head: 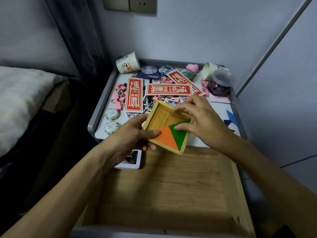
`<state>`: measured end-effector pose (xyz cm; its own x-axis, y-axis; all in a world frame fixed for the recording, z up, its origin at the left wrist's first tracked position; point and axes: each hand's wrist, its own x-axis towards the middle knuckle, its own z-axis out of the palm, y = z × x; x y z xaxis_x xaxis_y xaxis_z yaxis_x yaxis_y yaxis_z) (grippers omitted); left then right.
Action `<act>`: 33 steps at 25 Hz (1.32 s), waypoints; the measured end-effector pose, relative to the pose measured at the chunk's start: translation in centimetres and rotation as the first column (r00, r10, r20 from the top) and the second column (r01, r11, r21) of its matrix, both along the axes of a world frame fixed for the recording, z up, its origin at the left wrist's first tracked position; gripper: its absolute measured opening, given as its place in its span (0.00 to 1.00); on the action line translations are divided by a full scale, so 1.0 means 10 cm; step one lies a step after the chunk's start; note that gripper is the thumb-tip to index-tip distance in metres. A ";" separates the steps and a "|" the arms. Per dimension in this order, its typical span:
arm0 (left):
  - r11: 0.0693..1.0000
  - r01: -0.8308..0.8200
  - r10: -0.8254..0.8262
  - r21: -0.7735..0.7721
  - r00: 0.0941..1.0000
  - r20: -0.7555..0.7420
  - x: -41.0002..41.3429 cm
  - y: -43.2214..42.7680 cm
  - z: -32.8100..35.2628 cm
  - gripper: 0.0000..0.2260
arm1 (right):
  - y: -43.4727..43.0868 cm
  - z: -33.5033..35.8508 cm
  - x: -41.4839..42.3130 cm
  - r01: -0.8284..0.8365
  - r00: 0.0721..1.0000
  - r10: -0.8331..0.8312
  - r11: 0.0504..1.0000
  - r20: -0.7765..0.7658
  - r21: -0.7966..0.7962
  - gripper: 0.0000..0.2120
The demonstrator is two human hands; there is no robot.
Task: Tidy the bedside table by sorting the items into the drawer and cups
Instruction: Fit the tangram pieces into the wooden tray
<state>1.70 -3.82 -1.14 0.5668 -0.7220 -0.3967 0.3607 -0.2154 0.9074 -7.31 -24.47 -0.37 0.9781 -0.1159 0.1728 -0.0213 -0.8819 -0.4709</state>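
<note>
Wooden square tray (161, 117) in left hand (127, 140), right hand (205, 122); green triangle (181, 139) inside

We see a home bedroom: bed (24, 100) at left, cluttered bedside table (101, 107) beside it, wall socket (142, 4) above.
</note>
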 end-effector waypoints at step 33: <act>0.913 -0.387 0.379 -0.126 0.921 -0.088 -0.29 -0.23 -0.14 0.22 | -0.73 -0.22 -0.31 0.449 0.762 -0.495 0.868 -0.418 -0.210 0.18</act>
<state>-1.24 -6.10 -2.59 0.7890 -0.5043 -0.3510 0.4454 0.0761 0.8921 -10.36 -31.75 -2.58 0.7736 -0.5896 -0.2321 -0.6323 -0.7422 -0.2221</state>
